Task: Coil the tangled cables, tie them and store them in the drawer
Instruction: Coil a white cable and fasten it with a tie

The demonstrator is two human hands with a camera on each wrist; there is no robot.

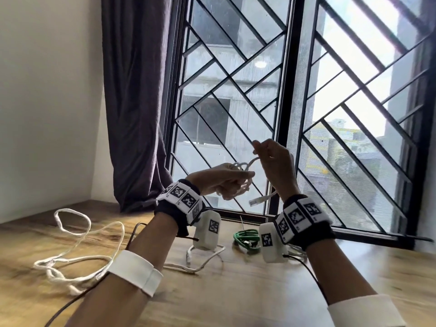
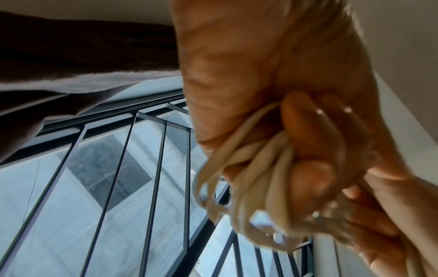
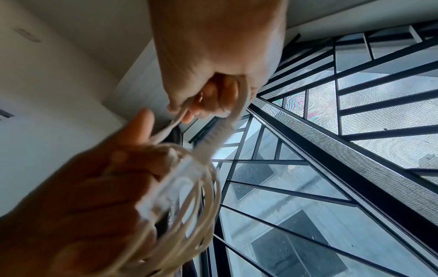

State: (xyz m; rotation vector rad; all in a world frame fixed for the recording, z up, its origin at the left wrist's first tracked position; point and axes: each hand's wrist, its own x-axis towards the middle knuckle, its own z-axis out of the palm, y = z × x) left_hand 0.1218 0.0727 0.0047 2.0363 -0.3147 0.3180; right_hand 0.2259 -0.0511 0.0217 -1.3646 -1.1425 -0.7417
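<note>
Both hands are raised above the wooden table (image 1: 236, 291) in front of the window. My left hand (image 1: 224, 180) grips a coil of white cable (image 1: 240, 171), its loops bunched between fingers and palm (image 2: 260, 168). My right hand (image 1: 271, 156), just above and to the right, pinches the loose end of the same cable (image 3: 180, 116) and holds it taut up from the coil (image 3: 194, 187). The cable's clear plug (image 1: 256, 201) hangs below the hands. A green cable (image 1: 245, 237) lies coiled on the table under my right wrist. No drawer is in view.
A long white braided cable (image 1: 77, 246) sprawls in loose loops over the table's left side. A thinner white cable (image 1: 203, 260) lies under my left wrist. Black leads (image 1: 70, 305) trail from the wrist cameras. A dark curtain (image 1: 136, 102) hangs at the back left, beside the barred window (image 1: 306, 102).
</note>
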